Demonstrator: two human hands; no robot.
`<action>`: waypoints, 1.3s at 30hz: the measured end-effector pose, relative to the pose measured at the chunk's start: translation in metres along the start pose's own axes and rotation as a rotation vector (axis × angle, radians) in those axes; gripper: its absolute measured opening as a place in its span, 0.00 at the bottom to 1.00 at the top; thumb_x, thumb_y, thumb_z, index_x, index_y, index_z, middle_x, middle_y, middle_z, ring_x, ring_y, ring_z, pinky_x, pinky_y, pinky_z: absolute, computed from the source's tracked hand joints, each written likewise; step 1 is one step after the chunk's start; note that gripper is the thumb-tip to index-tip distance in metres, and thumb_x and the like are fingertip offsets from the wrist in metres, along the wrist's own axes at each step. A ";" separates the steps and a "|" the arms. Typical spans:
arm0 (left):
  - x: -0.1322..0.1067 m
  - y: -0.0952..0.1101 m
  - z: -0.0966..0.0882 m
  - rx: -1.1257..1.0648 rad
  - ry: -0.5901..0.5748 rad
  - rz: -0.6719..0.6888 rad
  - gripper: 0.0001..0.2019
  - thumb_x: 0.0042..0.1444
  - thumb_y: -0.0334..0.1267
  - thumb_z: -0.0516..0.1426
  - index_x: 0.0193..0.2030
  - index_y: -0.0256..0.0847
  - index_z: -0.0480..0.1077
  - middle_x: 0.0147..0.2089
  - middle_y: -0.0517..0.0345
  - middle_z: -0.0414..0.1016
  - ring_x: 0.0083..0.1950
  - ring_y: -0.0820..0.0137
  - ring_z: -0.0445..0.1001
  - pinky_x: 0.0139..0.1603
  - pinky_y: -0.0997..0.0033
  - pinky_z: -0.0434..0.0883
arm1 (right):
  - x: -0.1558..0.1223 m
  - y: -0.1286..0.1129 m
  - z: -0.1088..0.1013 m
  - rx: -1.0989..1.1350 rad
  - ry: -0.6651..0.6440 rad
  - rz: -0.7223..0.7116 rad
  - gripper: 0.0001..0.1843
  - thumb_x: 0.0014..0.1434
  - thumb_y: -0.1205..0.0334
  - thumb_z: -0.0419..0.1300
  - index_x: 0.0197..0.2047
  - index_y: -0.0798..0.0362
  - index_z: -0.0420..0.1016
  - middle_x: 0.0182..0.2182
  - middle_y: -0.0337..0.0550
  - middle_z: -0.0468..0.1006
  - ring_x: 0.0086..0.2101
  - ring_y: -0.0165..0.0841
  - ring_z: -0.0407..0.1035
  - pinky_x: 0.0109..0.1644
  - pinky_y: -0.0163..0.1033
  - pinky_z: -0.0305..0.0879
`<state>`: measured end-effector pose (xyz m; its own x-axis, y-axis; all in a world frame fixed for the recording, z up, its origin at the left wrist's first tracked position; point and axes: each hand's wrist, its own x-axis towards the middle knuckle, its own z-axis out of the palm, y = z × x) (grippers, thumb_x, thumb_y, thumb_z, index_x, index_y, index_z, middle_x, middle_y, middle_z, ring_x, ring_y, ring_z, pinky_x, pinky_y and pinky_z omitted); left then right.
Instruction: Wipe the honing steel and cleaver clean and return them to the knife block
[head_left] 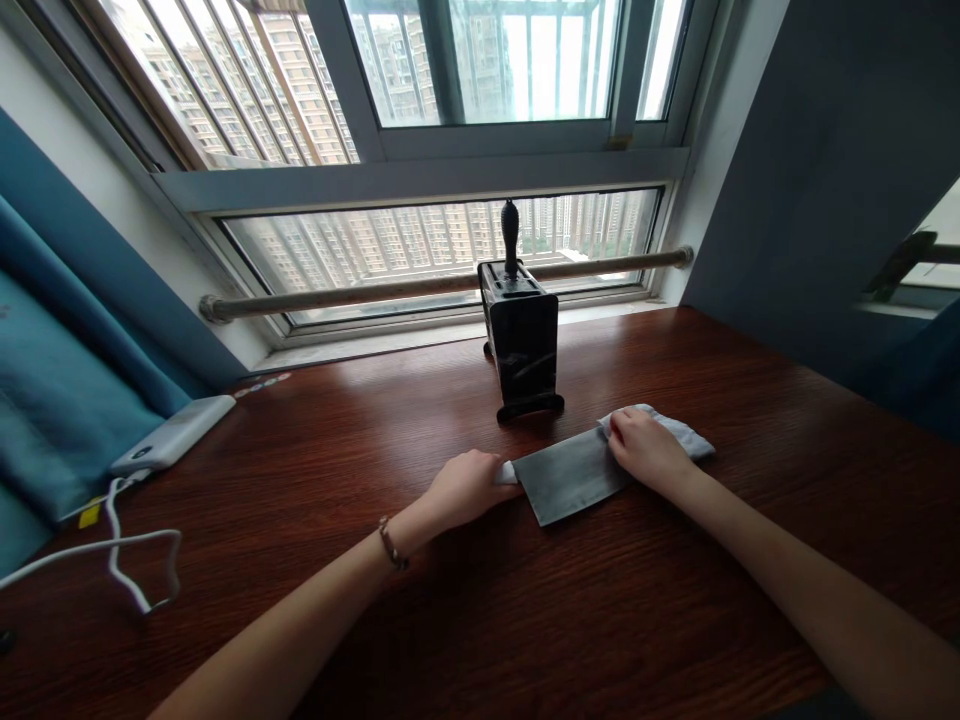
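A broad grey cleaver blade point(564, 482) lies flat on the dark wooden table point(480, 620). My left hand point(469, 487) is closed round its pale handle at the blade's left end. My right hand point(643, 447) presses a light grey cloth point(684, 432) against the blade's right end, fingers curled on the cloth. Just behind the blade stands a black knife block point(521, 340) with one dark-handled tool upright in it.
A white power bank point(174, 433) with a white cable point(112, 555) lies at the table's left edge beside blue fabric point(52, 400). A metal rail point(420, 285) runs along the window behind the table. A dark wall panel point(825, 180) closes the right side.
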<state>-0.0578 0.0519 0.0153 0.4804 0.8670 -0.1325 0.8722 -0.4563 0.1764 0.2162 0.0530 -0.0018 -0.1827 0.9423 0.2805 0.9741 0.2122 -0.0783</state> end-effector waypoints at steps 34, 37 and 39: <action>0.002 -0.006 0.005 -0.005 0.035 0.047 0.21 0.51 0.59 0.51 0.28 0.42 0.68 0.28 0.57 0.73 0.28 0.65 0.71 0.23 0.73 0.54 | 0.000 -0.014 -0.014 0.801 -0.342 -0.622 0.07 0.53 0.74 0.61 0.34 0.53 0.75 0.37 0.39 0.72 0.38 0.31 0.66 0.45 0.34 0.61; 0.002 -0.005 0.005 -0.002 0.038 0.052 0.21 0.51 0.59 0.51 0.29 0.42 0.68 0.28 0.57 0.73 0.28 0.64 0.71 0.23 0.72 0.53 | 0.007 0.002 -0.012 0.725 -0.325 -0.529 0.08 0.52 0.75 0.61 0.32 0.53 0.75 0.34 0.39 0.72 0.36 0.31 0.66 0.42 0.33 0.61; 0.002 -0.005 0.004 -0.005 0.034 0.050 0.21 0.52 0.59 0.51 0.29 0.42 0.68 0.29 0.56 0.73 0.28 0.64 0.71 0.23 0.72 0.54 | 0.011 0.012 -0.010 0.649 -0.285 -0.422 0.06 0.52 0.73 0.60 0.31 0.53 0.75 0.33 0.39 0.71 0.35 0.31 0.66 0.40 0.34 0.61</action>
<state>-0.0604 0.0551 0.0099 0.5196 0.8496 -0.0904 0.8468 -0.4980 0.1869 0.2273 0.0632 0.0103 -0.6276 0.7611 0.1637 0.5612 0.5880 -0.5825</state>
